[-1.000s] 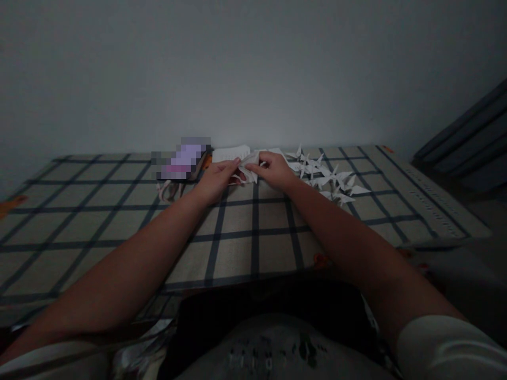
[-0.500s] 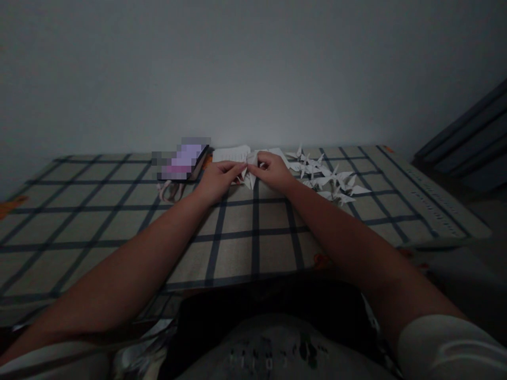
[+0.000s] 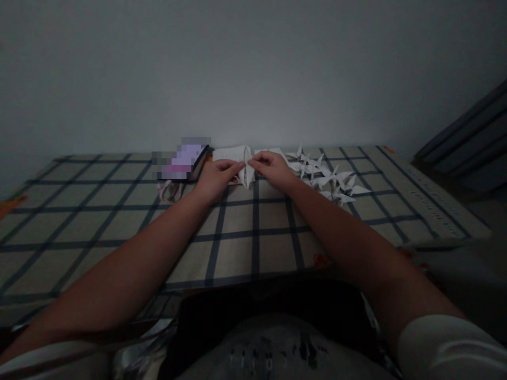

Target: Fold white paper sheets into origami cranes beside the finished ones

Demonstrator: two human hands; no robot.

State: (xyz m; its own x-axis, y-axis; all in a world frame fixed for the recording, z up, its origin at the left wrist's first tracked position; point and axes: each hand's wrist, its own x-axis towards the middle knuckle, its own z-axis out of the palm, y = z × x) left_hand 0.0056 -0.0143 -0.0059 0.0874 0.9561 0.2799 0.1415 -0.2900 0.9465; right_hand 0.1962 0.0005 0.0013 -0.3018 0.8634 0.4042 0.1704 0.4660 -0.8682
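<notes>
Between my hands, near the back of the table, a folded piece of white paper (image 3: 247, 177) stands on end, narrow with pointed ends. My left hand (image 3: 219, 178) pinches its left edge with thumb and fingers. From the other side, my right hand (image 3: 273, 168) grips the right edge in a pinch. Sheets of paper (image 3: 228, 154) lie just behind my left hand, and another white sheet (image 3: 279, 153) lies behind my right. Several folded white paper cranes (image 3: 336, 182) are gathered to the right of my right hand.
A phone (image 3: 184, 161), its screen blurred out, leans at the left with a pinkish strap or cord (image 3: 171, 191) before it. The checked tablecloth (image 3: 237, 243) covers the table, which meets a plain wall (image 3: 253, 74). Dark curtain folds (image 3: 471, 137) hang at the right.
The paper between my hands has turned to a narrower, more upright shape, its top point now showing. My right-hand fingers have straightened somewhat; both hands stay in nearly the same place.
</notes>
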